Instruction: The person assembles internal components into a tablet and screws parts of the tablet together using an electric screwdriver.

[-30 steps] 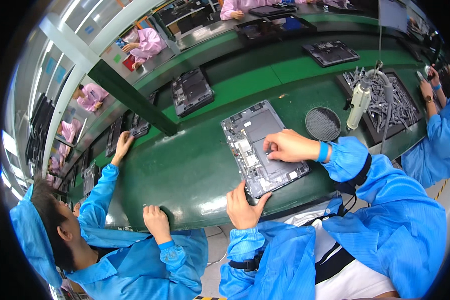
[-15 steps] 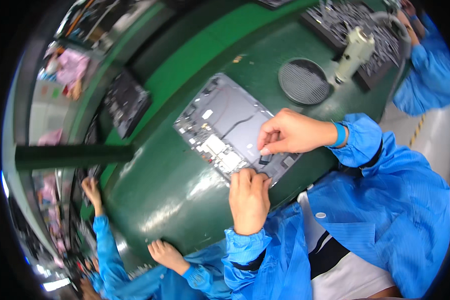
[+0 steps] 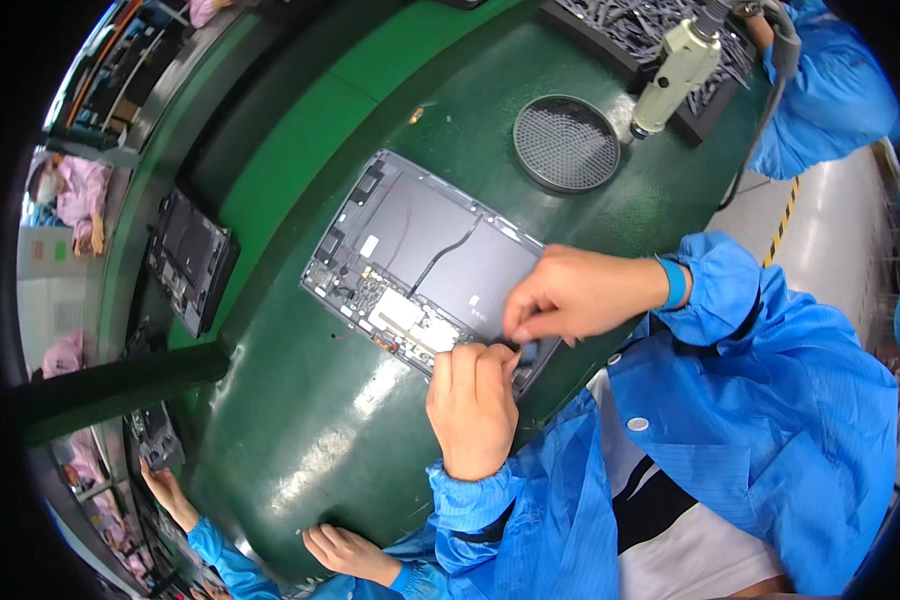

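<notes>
A grey device housing [image 3: 480, 268], its inside exposed, lies at a slant on the table. A circuit board [image 3: 395, 312] runs along its near left side, and a black cable [image 3: 445, 255] crosses the bare inner panel. My left hand [image 3: 473, 410] is closed on the housing's near edge, fingers bent together over the board's right end. Just above, my right hand [image 3: 580, 297] is closed in a pinch over the right corner, its fingertips close to the left ones. Whatever it pinches is hidden. A small dark piece partly shows beneath the fingers.
Beyond the housing are a round mesh-bottomed dish [image 3: 567, 143], a pale power screwdriver [image 3: 678, 75] and a black tray [image 3: 610, 45] of dark parts. Green conveyor [image 3: 320, 110] carries another opened device [image 3: 192, 262]. A co-worker's hands [image 3: 350, 553] are at lower left; another person's sleeve [image 3: 830, 95] is upper right.
The view has shifted, so the housing sits further left. My right fingers have come down nearer my left fingertips, covering most of the dark piece. A co-worker's hand at left now touches a device.
</notes>
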Tool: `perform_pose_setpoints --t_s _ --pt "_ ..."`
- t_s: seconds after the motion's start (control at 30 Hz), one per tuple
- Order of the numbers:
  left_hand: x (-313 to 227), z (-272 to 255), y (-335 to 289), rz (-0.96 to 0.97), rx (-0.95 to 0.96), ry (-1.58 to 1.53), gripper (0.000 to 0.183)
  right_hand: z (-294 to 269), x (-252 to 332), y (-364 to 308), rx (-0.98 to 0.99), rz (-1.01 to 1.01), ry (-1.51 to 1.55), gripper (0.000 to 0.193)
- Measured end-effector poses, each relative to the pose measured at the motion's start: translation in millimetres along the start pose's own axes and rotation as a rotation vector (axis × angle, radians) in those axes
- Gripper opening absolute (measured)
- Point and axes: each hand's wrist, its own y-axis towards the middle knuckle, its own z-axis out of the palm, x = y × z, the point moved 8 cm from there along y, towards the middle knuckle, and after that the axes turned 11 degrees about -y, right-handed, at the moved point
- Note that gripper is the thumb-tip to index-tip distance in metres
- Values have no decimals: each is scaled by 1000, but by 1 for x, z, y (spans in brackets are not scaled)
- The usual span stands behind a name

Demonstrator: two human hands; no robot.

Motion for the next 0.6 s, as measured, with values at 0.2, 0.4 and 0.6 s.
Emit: perform_pose_setpoints --t_s 0.2,0.4,0.6 --pt "9 0 -36 -193 -189 -47 21 21 0 -3 206 145 137 22" --pt "-7 6 -39 -208 -123 93 43 10 5 0 55 -124 -59 26" --pt "-8 11 -28 -193 -59 41 28 -33 8 5 -318 -293 -503 18"
